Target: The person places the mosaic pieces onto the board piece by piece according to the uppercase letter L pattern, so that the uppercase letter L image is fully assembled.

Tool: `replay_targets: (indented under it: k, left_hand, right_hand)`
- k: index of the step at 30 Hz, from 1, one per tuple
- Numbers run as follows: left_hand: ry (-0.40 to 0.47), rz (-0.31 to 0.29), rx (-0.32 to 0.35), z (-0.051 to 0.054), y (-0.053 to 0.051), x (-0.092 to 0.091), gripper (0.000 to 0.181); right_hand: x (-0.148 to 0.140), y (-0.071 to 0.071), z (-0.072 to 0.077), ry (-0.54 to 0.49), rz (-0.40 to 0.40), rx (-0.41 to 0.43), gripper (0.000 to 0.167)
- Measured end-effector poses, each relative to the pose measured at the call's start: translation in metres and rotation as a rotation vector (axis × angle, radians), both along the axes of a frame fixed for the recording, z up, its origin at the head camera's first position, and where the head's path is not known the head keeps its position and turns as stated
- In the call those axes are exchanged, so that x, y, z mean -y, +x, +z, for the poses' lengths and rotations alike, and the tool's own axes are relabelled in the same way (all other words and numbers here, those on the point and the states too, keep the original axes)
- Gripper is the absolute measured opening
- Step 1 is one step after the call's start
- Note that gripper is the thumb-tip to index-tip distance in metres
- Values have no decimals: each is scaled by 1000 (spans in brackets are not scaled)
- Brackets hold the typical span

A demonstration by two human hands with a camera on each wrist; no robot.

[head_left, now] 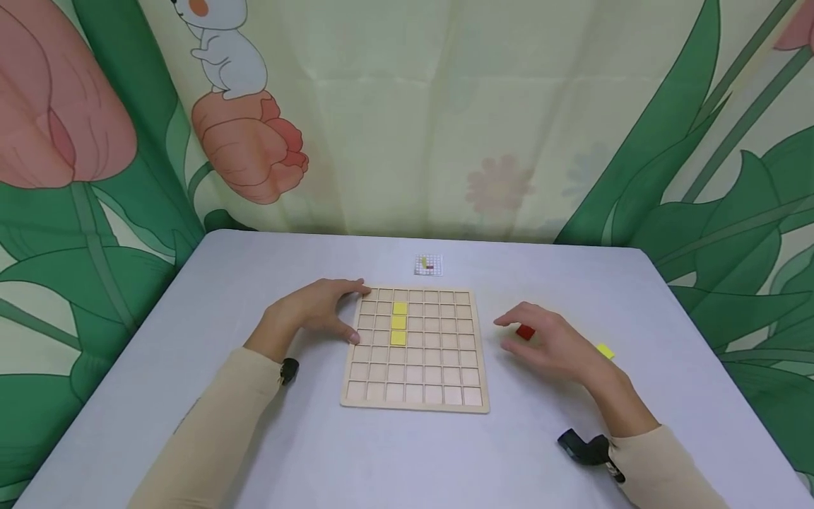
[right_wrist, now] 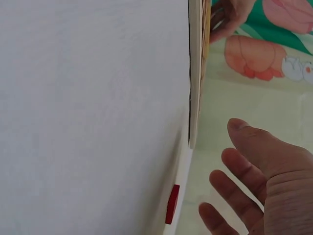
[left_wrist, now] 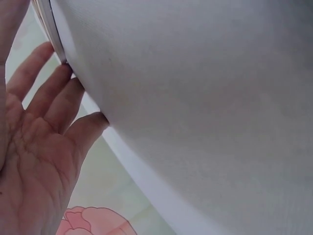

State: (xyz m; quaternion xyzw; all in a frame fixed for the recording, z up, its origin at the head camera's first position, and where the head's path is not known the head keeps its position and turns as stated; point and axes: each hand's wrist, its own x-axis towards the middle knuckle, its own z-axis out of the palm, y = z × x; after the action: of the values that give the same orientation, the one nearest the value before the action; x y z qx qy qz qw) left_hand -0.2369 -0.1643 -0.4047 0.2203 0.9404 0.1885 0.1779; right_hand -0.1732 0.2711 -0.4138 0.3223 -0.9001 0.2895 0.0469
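A square wooden grid board (head_left: 415, 408) lies on the table, with three yellow tiles (head_left: 398, 322) in one column of its cells. My left hand (head_left: 309, 316) touches the board's left edge, thumb and fingers spread apart. In the left wrist view, the fingers (left_wrist: 61, 100) are only slightly bent. Right of the board, my right hand (head_left: 552, 341) hovers with loosely bent fingers and nothing between them. A red tile (head_left: 525, 331) shows between its thumb and fingers in the head view, but the right wrist view has the red tile (right_wrist: 172, 204) on the table, apart from the hand.
Behind the board lies a small card (head_left: 429, 265) with a printed grid bearing a yellow and a red mark. Another yellow tile (head_left: 605, 351) is on the table beyond my right wrist, partly hidden. A patterned curtain (head_left: 407, 141) hangs behind the white table (head_left: 305, 452).
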Motion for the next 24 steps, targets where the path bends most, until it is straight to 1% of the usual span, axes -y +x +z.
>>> replay_targets:
  k: [7,11,15,18,24]
  left_hand:
    - [-11,2,8,-1,-1,-1,102]
    - [-9,-6,1,0,-1,-1,101]
    - [-7,-2,1,1,-1,-1,101]
    - [-12,3,8,1,-1,-1,101]
    - [-20,0,19,1,-2,-2,100]
  right_hand:
    - [-19,4,-2,23,-8,-64,31]
    - [-32,7,-1,39,-50,-54,33]
    - [-45,11,0,96,-114,-36,36]
    - [-55,12,-1,135,-143,-49,37]
    - [-76,15,0,147,-181,-66,40]
